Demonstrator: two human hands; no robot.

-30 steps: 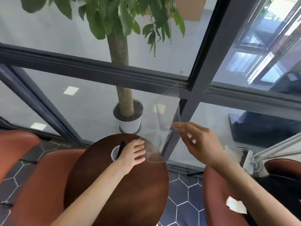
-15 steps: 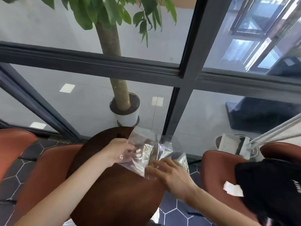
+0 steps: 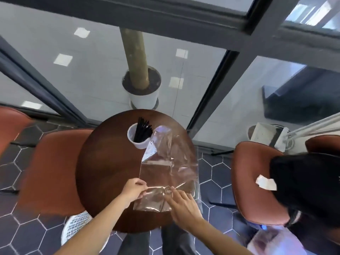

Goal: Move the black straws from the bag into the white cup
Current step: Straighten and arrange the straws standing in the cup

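A white cup (image 3: 138,141) stands at the far side of a round dark wooden table (image 3: 108,172). Several black straws (image 3: 142,130) stick up out of it. A clear plastic bag (image 3: 169,162) lies flat on the table to the right of the cup; no straws show inside it. My left hand (image 3: 134,189) pinches the bag's near edge. My right hand (image 3: 181,203) grips the same edge just to the right, and the plastic is bunched between the two hands.
Rust-coloured chairs stand left (image 3: 49,173) and right (image 3: 257,183) of the table. A black bag (image 3: 305,186) rests on the right chair. A white perforated bin (image 3: 77,225) sits below the table's near left edge. A potted tree (image 3: 141,89) stands behind glass.
The view has tilted down. The bag went from held up in my right hand to flat on the table, both hands now at its near edge. My left hand has left the cup.
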